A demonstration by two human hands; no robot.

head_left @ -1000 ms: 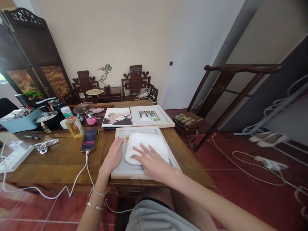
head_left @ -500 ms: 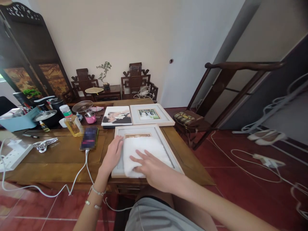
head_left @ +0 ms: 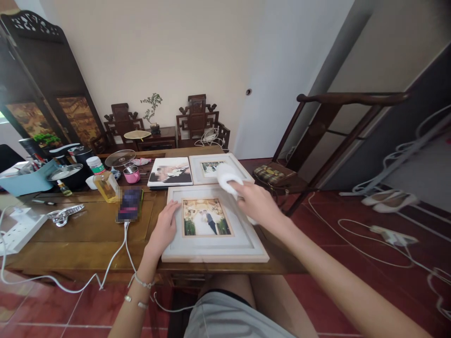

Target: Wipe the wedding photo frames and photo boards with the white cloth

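Observation:
A white picture frame lies flat near the table's front edge, with a wedding photo showing in its middle. My left hand rests on the frame's left edge, fingers stretched out. Over the frame's upper right side, my right hand grips a folded white cloth, slightly blurred. The cloth covers part of a second white picture frame lying behind, which holds a smaller photo. Left of that second frame lies a white album-like photo panel.
On the left are a charging phone with a white cable, a bottle of yellow liquid, a pink cup, silver scissors-like metal tool and a power strip. A wooden chair with a plaid bag stands right of the table.
My right hand has gone from lying spread on the cloth to gripping it, lifting it up and to the right. The photo beneath is uncovered. My left hand has stayed at the frame's edge.

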